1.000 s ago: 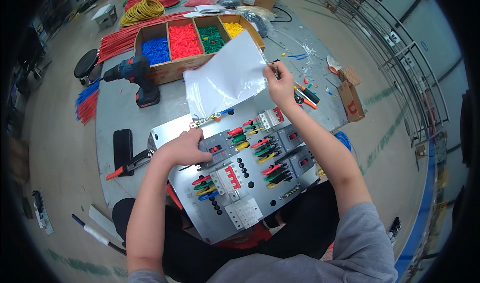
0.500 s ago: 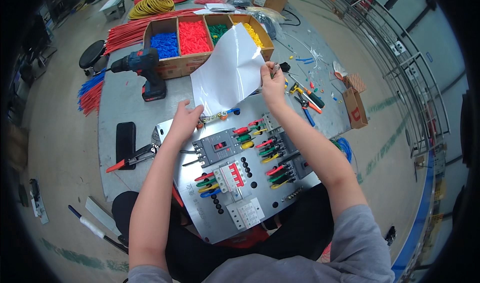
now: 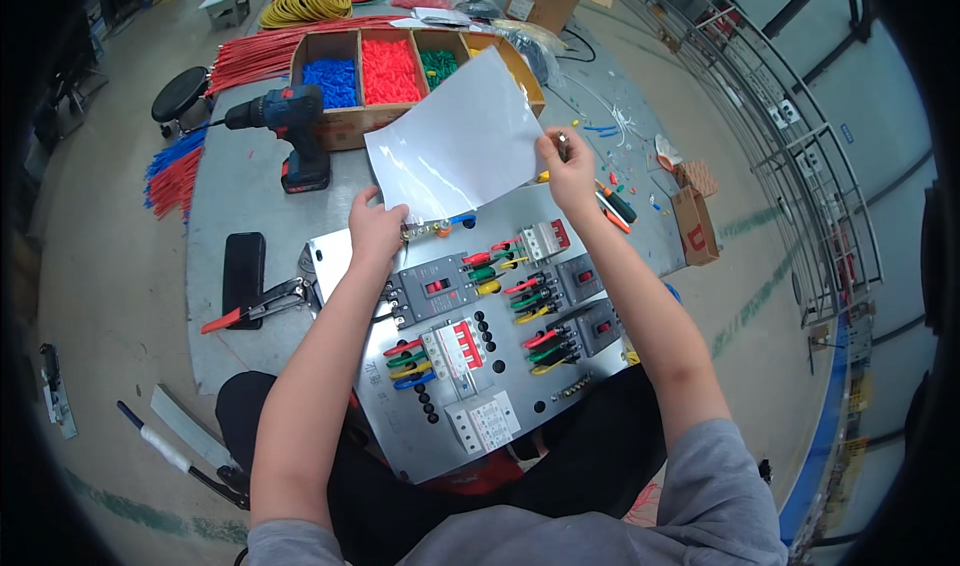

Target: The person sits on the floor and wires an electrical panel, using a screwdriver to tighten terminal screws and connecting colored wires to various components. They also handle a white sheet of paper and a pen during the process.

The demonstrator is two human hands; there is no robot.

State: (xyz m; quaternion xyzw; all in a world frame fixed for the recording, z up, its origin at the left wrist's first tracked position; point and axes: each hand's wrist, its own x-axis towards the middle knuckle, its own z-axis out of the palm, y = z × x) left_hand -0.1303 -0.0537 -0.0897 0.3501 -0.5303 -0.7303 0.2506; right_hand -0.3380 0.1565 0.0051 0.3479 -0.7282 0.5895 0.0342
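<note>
A glossy white sheet (image 3: pixel 455 136) is stretched between my hands above the far end of a metal mounting plate (image 3: pixel 395 441). My left hand (image 3: pixel 376 231) pinches its lower left corner. My right hand (image 3: pixel 570 174) grips its right edge; a small metallic piece, too small to name, shows between those fingers. The plate leans over my lap and carries a large grey circuit breaker (image 3: pixel 432 290), smaller breakers (image 3: pixel 455 350) and short wires with red, green, yellow and blue sleeves. A brass terminal strip (image 3: pixel 430 230) lies just below the sheet, beside my left fingertips.
Behind the sheet stands a divided cardboard box (image 3: pixel 345 129) of coloured sleeves. Left of it are a cordless drill (image 3: pixel 290 131), a black phone (image 3: pixel 243 276) and red-handled pliers (image 3: pixel 260 306). More hand tools (image 3: pixel 618 204) and a small carton (image 3: pixel 694 226) sit at the right.
The sheet has gone from curled to flatter and tilted lower. My right hand has moved right and slightly down, while my left hand has shifted slightly, staying at the lower left corner.
</note>
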